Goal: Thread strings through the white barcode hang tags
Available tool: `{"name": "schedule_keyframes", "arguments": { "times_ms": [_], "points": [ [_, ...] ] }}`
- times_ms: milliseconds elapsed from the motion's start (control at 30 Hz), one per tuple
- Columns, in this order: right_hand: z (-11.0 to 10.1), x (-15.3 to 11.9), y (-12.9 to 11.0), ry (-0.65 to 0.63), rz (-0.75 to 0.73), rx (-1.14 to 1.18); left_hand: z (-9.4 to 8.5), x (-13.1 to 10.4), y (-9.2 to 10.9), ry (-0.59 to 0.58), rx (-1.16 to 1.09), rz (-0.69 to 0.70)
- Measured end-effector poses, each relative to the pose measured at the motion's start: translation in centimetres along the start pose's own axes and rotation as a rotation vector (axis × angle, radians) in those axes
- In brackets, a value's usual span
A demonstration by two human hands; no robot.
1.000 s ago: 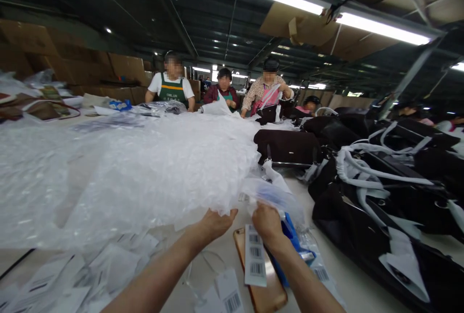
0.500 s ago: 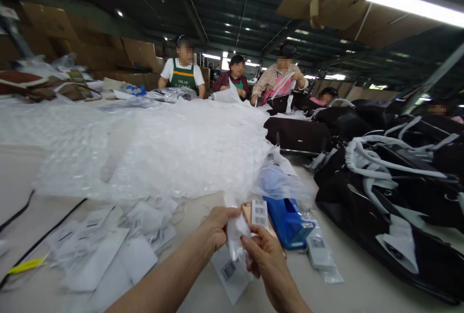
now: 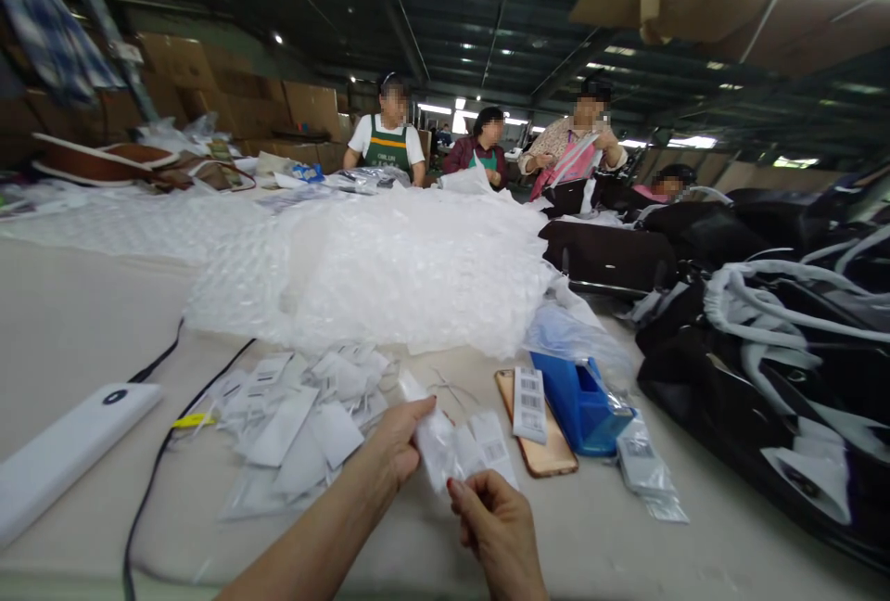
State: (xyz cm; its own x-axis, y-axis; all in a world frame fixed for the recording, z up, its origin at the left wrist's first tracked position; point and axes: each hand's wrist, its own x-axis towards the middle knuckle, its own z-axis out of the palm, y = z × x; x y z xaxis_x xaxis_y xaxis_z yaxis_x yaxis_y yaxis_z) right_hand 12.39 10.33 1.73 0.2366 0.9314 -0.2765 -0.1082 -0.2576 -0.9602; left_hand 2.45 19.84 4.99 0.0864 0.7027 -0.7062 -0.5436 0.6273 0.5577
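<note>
My left hand [image 3: 401, 441] grips a small clear plastic bag [image 3: 437, 454] between thumb and fingers. The fingertips of my right hand [image 3: 499, 527] pinch the lower edge of the same bag. Just beyond the right hand lie white barcode labels [image 3: 492, 441], partly covered by the bag. Farther right, a strip of barcode stickers [image 3: 529, 408] rests on a gold phone [image 3: 556, 460]. Left of my hands spreads a loose pile of white paper tags [image 3: 306, 425].
A blue tape dispenser [image 3: 591, 415] stands beside the phone, with bagged labels [image 3: 643, 466] at its right. Bubble wrap [image 3: 389, 267] covers the table's middle. Black bags [image 3: 751, 397] fill the right side. A white device [image 3: 76, 453] and black cord lie left. Several co-workers stand across the table.
The view has turned left, bringing the white device into sight. My right hand has drawn down from the left, and the phone and labels beside it are less covered.
</note>
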Motion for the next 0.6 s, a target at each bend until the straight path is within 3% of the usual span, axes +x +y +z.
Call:
{"name": "schedule_keyframes", "arguments": {
  "times_ms": [200, 433, 600],
  "points": [
    [-0.1, -0.6, -0.6, -0.080, 0.117, 0.109, -0.7, 0.4, 0.5, 0.107, 0.005, 0.060],
    [-0.5, -0.7, -1.5, -0.321, 0.396, 0.457, -0.8, 1.2, 0.4, 0.161, 0.012, 0.181],
    [-0.8, -0.7, -0.7, -0.382, 0.429, 0.572, -0.3, 1.7, 0.6, 0.157, 0.028, 0.219]
  ]
}}
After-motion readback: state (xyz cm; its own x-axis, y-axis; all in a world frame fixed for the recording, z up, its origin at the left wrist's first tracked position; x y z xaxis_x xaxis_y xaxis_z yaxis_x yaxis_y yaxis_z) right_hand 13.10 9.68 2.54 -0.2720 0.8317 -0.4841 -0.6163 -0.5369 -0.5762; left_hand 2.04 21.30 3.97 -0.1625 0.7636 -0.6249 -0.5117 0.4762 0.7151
